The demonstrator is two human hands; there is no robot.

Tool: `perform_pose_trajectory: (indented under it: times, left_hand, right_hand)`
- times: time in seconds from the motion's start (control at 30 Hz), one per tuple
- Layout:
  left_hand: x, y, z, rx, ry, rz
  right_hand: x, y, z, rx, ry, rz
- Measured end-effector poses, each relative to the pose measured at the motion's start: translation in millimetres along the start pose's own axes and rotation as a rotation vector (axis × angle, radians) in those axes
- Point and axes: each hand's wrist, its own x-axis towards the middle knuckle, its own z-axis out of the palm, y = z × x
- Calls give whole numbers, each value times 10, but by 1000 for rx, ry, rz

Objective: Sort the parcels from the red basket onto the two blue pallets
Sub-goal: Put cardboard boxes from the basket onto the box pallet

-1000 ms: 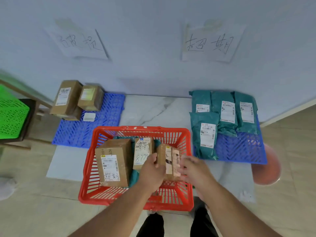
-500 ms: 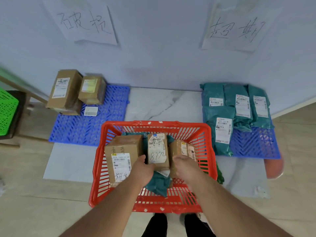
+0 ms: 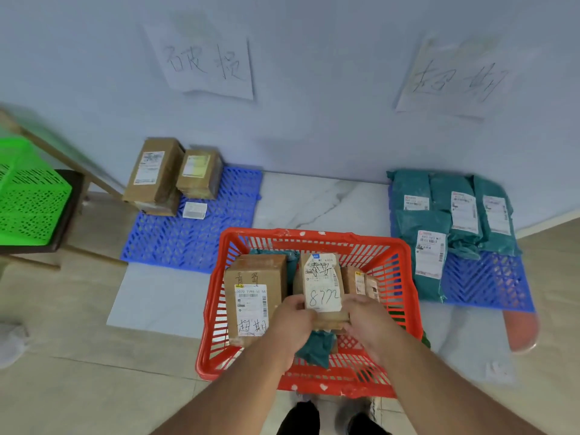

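My left hand (image 3: 290, 318) and right hand (image 3: 368, 321) both curl round the box (image 3: 321, 285) marked 8772, gripping its near end upright in the red basket (image 3: 405, 277), between a bigger box (image 3: 252, 296) and a small one (image 3: 361, 281).

floor (image 3: 78, 387), red basket (image 3: 405, 296), two blue pallets (image 3: 194, 243)

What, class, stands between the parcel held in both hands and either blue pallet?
Only the red basket wall; the parcel must be lifted over it. Beyond lies bare floor, and both pallets, left and right, have free space.
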Motion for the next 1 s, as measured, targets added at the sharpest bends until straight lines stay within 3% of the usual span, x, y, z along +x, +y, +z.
perform_pose_trajectory:
  times: [0.2,0.33,0.53,0.77,1.0]
  left_hand:
    - [-742,242,-197,-46,31,163]
    - [-1197,309,-344,-84,136,285]
    - [-1616,318,-603,-110,192,420]
    - [-1607,436,-959,-112,208,524]
    - [-941,796,-1680,-142,154,516]
  right_hand:
    - [-768,-221,-55,123,-9,-86]
    - [-1126,-336,2,159,-20,-205]
    - [-1560,-472,154,220,-116,-301]
    - [-1772,-772,388,119,-58,-437]
    - [-1353,-1399,1089,125,19,-456]
